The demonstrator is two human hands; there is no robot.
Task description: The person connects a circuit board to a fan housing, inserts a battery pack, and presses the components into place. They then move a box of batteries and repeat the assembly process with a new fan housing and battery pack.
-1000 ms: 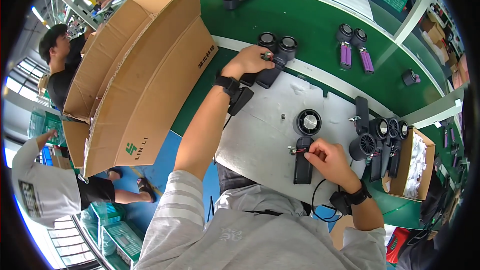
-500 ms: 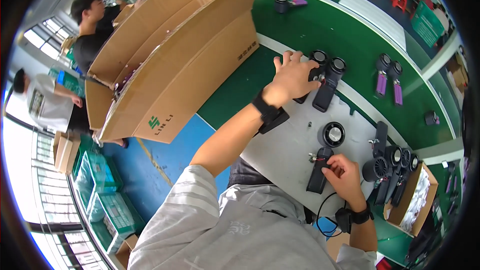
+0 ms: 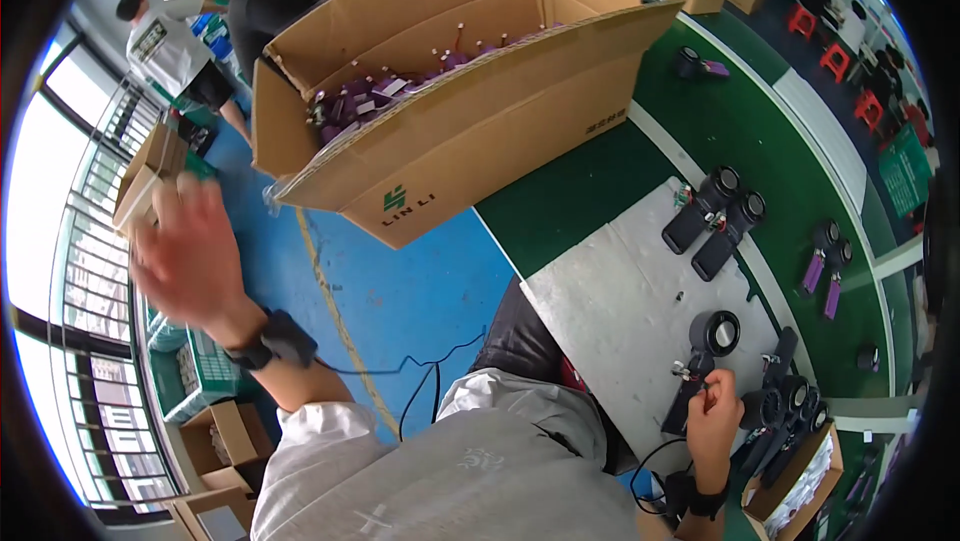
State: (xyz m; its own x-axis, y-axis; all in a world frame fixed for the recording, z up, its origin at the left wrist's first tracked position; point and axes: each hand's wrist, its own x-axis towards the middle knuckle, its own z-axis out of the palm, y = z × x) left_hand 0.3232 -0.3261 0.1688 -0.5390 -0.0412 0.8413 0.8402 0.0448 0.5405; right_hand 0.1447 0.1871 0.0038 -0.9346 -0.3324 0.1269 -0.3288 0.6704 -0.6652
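Observation:
My left hand (image 3: 190, 256) is raised at the far left, away from the table. It is blurred, but its fingers look loosely apart and nothing shows in them. My right hand (image 3: 714, 419) has its fingers curled closed against the handle of a black handheld fan (image 3: 681, 407), with small wires exposed at its neck. This fan lies on a pale grey sheet (image 3: 590, 306), its round head away from me. Farther up the sheet lie two more black fans (image 3: 727, 242) side by side, wires showing near their necks.
A large cardboard carton (image 3: 500, 136) holding purple wired parts stands at the back left. Several black fans (image 3: 778, 416) crowd by a small box (image 3: 800, 491) at the right. Fans with purple handles (image 3: 822, 276) lie beyond. Green crates (image 3: 205, 366) stand left; people work nearby.
My left hand has left the two fans and swung far left. My right hand stays by the nearest fan, its fingers more tightly curled. The whole view has turned left.

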